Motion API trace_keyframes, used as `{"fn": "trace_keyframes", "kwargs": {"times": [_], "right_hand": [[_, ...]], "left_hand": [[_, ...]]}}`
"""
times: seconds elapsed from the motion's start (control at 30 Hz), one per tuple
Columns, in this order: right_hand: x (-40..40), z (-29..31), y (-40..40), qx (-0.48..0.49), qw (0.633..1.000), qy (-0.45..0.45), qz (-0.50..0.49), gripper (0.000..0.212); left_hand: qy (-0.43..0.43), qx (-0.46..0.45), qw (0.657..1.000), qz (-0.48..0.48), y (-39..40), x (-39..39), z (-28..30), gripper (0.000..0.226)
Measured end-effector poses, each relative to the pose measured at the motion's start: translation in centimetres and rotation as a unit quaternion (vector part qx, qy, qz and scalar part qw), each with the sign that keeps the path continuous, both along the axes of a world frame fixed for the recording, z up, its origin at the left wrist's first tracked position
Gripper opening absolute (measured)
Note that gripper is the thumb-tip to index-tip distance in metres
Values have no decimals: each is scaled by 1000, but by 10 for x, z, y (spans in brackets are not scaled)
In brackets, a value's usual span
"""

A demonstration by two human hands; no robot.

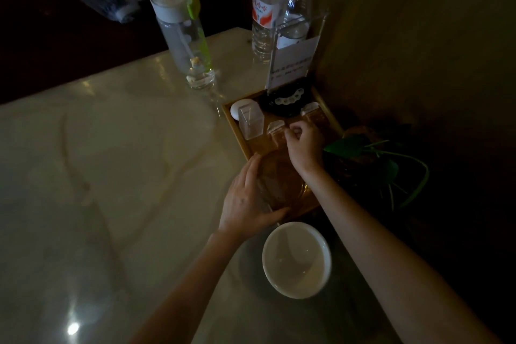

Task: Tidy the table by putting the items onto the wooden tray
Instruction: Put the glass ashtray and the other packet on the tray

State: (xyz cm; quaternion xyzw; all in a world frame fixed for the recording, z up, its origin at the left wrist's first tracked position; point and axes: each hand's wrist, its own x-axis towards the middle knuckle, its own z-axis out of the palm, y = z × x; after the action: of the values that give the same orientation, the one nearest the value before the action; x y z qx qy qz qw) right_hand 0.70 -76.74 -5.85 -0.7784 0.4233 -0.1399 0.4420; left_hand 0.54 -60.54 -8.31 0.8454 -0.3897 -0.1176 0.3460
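My left hand [247, 198] lies against the side of a clear glass dish [279, 181] that sits on the near end of the wooden tray [237, 131]; my fingers are fairly straight along its rim and my thumb reaches round its near edge, so this grip is loose and apart, touching the glass without closing round it. My right hand [303, 145] is further up the tray with its fingers curled in. They seem to pinch the small amber jar [276, 131] with the pale lid, but the light is too dim for me to tell whether that grip is truly clamped on it.

The tray stands at the right edge of the pale marble surface [111, 176]. On it, beyond my hands, I see a clear plastic box [251, 121], a white egg-shaped thing [238, 109] just behind it, a dark round holder [287, 100] and a second amber jar [314, 114] near the far right corner. A clear card stand [293, 61] rises at the tray's far end.

Off the tray, a white bowl [297, 260] rests on the surface just near of it. A tall clear bottle [184, 31] with a white loop handle stands further back, and two water bottles [268, 8] stand behind the card stand. A leafy plant [377, 159] sits to the right of the tray.
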Motion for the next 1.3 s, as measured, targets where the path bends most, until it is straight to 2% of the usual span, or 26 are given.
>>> {"fn": "trace_keyframes", "kwargs": {"times": [0.13, 0.23, 0.33, 0.53, 0.97, 1.13, 1.3], "right_hand": [[-16, 6, 6, -8, 995, -14, 100, 37], [-26, 2, 12, -63, 981, 18, 184, 41], [-30, -3, 15, -89, 970, 46, 223, 52], [-30, -2, 16, -59, 966, 95, 234, 50], [-18, 4, 12, 3, 971, 92, 223, 50], [-14, 11, 12, -8, 960, 137, 245, 51], [-13, 18, 12, 25, 969, 126, 209, 51]], "left_hand": [[-72, 55, 994, -63, 23, 8, -9, 80], [-95, 119, 988, -29, 36, 16, -19, 69], [-101, 162, 982, 13, 38, 21, -27, 68], [-112, 215, 970, 35, 33, 22, -33, 63], [-123, 224, 966, 39, 33, 24, -37, 64], [-121, 219, 967, 40, 34, 25, -39, 63], [-122, 217, 967, 44, 33, 24, -39, 64]]}}
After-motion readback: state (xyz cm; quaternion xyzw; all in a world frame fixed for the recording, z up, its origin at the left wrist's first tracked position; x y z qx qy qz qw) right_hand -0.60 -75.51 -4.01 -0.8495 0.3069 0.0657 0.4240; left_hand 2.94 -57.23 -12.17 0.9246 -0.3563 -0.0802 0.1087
